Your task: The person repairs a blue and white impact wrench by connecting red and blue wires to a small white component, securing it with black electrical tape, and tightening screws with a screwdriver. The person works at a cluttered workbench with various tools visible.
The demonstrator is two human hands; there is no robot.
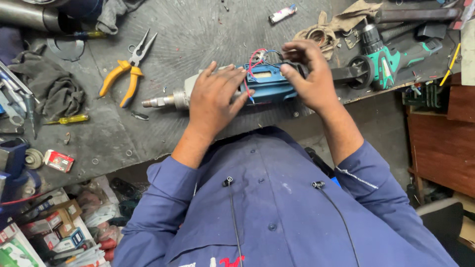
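Note:
A blue power drill [269,84] with a silver metal nose lies on its side on the dark workbench [198,34], its housing open and red and blue wires [255,62] sticking out. My left hand [215,96] lies flat over the drill's front part and presses it down. My right hand [309,74] grips the rear end of the drill, fingers curled by the wires.
Yellow-handled pliers [123,74] lie left of the drill. A green cordless drill [391,57] sits at the right. Grey rags [52,86], a yellow screwdriver [69,119], a lighter [282,13] and a small red box [58,160] lie about. Boxes of clutter stand below left.

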